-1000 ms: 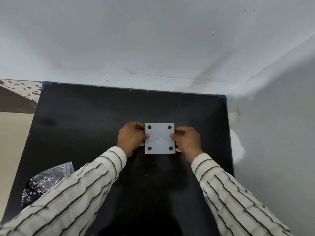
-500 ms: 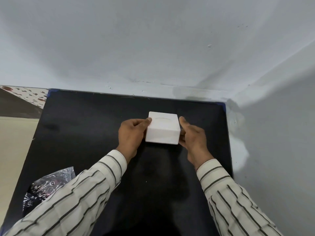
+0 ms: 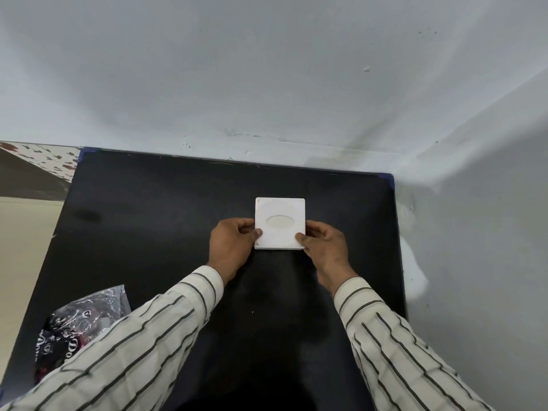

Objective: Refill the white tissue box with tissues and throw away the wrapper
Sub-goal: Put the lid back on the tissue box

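1. Your left hand (image 3: 230, 246) grips the left edge of the white tissue box (image 3: 280, 223), fingers curled, thumb pressed on its top face.
2. Your right hand (image 3: 325, 246) clasps the right edge the same way, thumb on the near corner.
3. The box sits mid-table on the black table (image 3: 154, 221), oval opening facing up.
4. The crinkled wrapper (image 3: 77, 324) lies at the table's near left corner, well apart from the box, partly behind your striped sleeve (image 3: 142, 345).

Tissue box (image 3: 280, 215) mid-table (image 3: 148, 221) (between both hands (image 3: 229, 247)), wrapper (image 3: 80, 321) at near-left corner.
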